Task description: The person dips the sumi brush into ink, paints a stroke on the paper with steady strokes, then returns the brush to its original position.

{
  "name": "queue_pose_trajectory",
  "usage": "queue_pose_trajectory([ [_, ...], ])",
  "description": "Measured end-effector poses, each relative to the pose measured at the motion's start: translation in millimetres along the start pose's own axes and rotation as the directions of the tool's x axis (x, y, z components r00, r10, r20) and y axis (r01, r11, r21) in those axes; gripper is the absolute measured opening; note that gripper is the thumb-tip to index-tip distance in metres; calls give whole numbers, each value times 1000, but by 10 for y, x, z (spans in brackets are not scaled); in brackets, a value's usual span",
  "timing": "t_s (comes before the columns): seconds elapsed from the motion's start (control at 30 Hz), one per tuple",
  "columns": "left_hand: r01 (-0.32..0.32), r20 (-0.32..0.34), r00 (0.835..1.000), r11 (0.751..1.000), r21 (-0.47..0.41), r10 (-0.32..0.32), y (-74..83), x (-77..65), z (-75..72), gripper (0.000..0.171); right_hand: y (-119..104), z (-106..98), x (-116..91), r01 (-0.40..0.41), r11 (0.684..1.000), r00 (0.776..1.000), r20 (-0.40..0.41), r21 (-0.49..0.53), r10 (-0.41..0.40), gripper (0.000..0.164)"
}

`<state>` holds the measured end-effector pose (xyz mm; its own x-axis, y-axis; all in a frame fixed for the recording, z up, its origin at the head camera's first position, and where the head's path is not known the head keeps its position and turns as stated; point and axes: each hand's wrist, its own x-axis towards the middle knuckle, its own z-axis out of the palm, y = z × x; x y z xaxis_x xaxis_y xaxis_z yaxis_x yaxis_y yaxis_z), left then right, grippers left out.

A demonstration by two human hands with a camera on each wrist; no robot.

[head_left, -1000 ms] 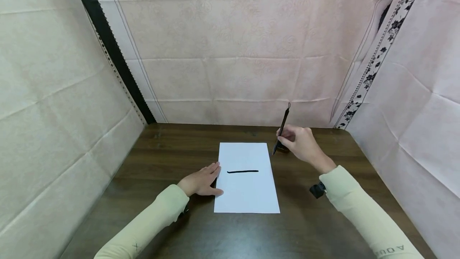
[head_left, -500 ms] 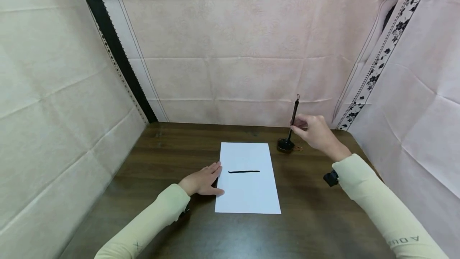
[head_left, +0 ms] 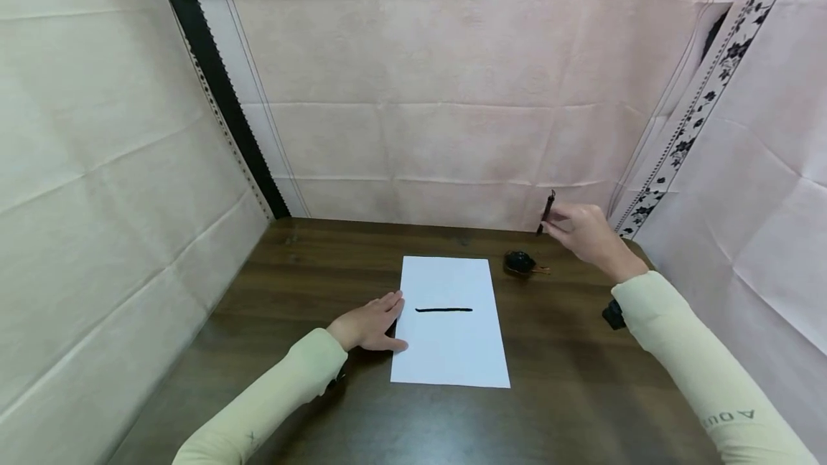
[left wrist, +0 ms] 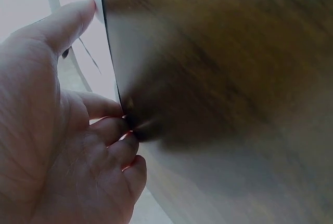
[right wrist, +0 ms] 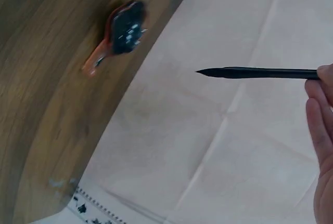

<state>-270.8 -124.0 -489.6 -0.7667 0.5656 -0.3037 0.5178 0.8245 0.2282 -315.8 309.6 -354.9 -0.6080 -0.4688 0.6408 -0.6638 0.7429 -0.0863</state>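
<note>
My right hand (head_left: 584, 235) pinches a black calligraphy brush (head_left: 546, 212) above the table's back right part. In the right wrist view the brush (right wrist: 260, 73) lies across the picture, its dark bristles drawn to a point and touching nothing. Left of this hand, a small dish (head_left: 520, 262) of black ink sits on the table; the right wrist view shows the dish's reddish-brown handle (right wrist: 93, 62). My left hand (head_left: 368, 323) rests with its fingers extended at the left edge of a white sheet of paper (head_left: 449, 357). One black horizontal stroke (head_left: 444, 310) crosses the sheet's middle.
The brown wooden table (head_left: 304, 407) ends at a pale cloth backdrop (head_left: 413, 142). More cloth hangs along the left side (head_left: 129, 207) and the right side (head_left: 762, 221). The ink dish stands just right of the paper's upper right corner.
My right hand moved right with the brush, which came over the ink dish and then rose away from it. The left hand stays on the paper. The view shifted slightly.
</note>
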Motion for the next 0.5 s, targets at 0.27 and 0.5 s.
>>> queue_pose_trajectory([
  [0.27, 6, 7, 1000, 1000, -1, -6, 3, 10, 6, 98, 149, 128, -275, 133, 990, 991, 16, -54, -133, 27],
  [0.5, -7, 6, 1000, 1000, -4, 7, -7, 13, 2, 97, 298, 292, -543, 375, 913, 925, 5, -162, -379, 23],
])
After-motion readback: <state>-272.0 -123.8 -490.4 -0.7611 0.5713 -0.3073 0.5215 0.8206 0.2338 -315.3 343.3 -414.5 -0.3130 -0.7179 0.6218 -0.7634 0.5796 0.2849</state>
